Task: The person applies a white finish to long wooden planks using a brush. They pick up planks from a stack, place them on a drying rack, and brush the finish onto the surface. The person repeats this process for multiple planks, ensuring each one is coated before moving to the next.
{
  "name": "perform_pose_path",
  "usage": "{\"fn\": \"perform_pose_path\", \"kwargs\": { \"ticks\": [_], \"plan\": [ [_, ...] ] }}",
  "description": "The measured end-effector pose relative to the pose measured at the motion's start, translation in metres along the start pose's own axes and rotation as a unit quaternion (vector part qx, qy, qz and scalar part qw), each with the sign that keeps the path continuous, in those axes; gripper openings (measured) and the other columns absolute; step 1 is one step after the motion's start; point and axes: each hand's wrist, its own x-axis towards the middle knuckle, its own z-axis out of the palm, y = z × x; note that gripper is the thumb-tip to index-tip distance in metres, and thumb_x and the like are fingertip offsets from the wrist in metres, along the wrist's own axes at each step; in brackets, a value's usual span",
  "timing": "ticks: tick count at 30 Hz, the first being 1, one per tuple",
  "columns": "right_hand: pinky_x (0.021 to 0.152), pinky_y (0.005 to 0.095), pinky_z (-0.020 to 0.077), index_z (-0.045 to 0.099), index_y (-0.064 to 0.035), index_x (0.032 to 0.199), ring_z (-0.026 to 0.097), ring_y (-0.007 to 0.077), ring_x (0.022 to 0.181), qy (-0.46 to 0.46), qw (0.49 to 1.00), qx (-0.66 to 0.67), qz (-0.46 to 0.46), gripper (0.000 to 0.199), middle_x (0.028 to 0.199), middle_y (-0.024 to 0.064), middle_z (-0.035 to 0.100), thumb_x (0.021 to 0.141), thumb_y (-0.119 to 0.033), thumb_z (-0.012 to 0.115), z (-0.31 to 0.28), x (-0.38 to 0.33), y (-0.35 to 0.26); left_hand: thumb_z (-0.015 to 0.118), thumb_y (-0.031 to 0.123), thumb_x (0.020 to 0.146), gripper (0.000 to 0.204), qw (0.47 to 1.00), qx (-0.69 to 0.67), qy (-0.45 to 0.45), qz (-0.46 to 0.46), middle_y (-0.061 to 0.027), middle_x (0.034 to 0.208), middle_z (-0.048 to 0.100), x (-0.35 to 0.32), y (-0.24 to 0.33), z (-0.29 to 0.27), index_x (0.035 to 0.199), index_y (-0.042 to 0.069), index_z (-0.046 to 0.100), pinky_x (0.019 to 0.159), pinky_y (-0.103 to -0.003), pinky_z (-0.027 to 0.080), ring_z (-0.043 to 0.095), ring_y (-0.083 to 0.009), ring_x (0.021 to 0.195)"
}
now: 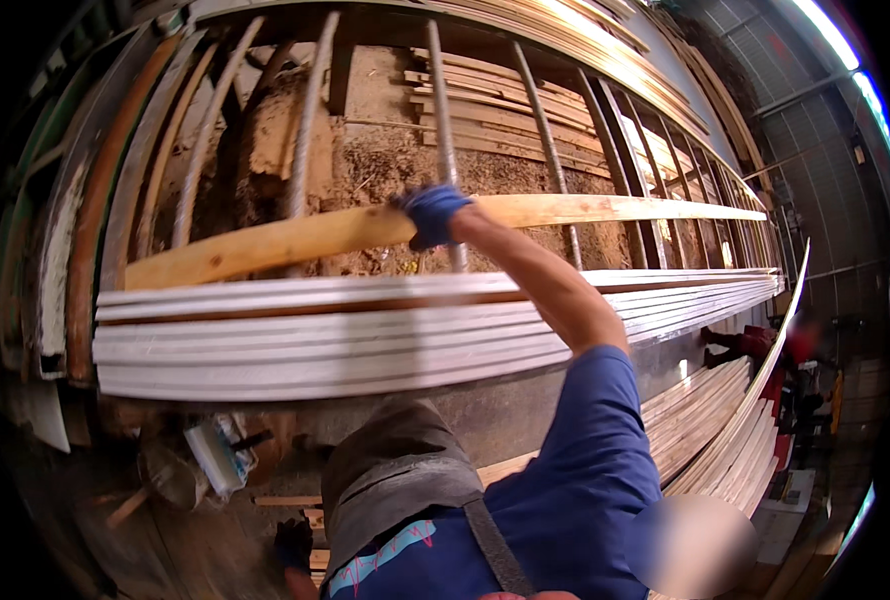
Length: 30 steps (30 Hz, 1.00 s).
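The blue-gloved right hand (pixel 432 216) lies over a long wooden board (pixel 300 236), which stretches left to right across metal rollers (pixel 315 120), on the far side of the white boards (pixel 225 347); whether its fingers clamp the board, I cannot tell. The dark-gloved left hand (pixel 295 545) is at near left, fingers too dim to read.

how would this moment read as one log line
right hand: gloved, on wooden plank | left hand: gloved, low, away from plank | white boards: alongside plank

long yellowish wooden board (pixel 315 238) | bare surface | lying across metal rollers (pixel 443 120) | beside white boards (pixel 235 345)
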Motion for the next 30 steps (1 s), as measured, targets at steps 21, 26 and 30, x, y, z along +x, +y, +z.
{"fn": "perform_pose_path", "kwargs": {
  "ticks": [21, 26, 30],
  "plan": [
    [0.069, 0.038, 0.0566, 0.065, -0.0115, 0.117, 0.068, 0.0229, 0.083, 0.434, 0.887, 0.159, -0.008, 0.033, 0.1, 0.0119, 0.07, 0.09, -0.029, 0.06, -0.006, -0.137, 0.076, 0.044, 0.047, 0.096, 0.044, 0.977, 0.101, 0.076, -0.169, -0.0107, 0.106, 0.064, 0.185, 0.229, 0.104, 0.114, 0.011, 0.06, 0.086, -0.04, 0.042, 0.058, -0.0268, 0.098],
    [0.085, 0.0378, 0.0522, 0.064, -0.0022, 0.112, 0.066, 0.0295, 0.098, 0.487, 0.673, 0.234, 0.505, 0.037, 0.107, 0.0199, 0.066, 0.088, -0.031, 0.063, 0.247, -0.453, 0.155, 0.046, 0.044, 0.096, 0.04, 0.971, 0.187, -0.003, -0.148, -0.0101, 0.102, 0.065, 0.233, 0.281, 0.092, 0.11, 0.009, 0.061, 0.082, -0.039, 0.044, 0.059, -0.0252, 0.094],
    [0.074, 0.0478, 0.05, 0.068, 0.0075, 0.098, 0.068, 0.0377, 0.086, 0.355, 0.252, 0.206, 0.876, 0.06, 0.084, 0.0275, 0.068, 0.082, -0.05, 0.063, 0.415, -0.677, -0.011, 0.048, 0.042, 0.095, 0.038, 0.96, 0.24, -0.036, -0.137, -0.0096, 0.099, 0.065, 0.243, 0.3, 0.093, 0.107, 0.008, 0.062, 0.079, -0.038, 0.045, 0.06, -0.0239, 0.091]
  ]
}}
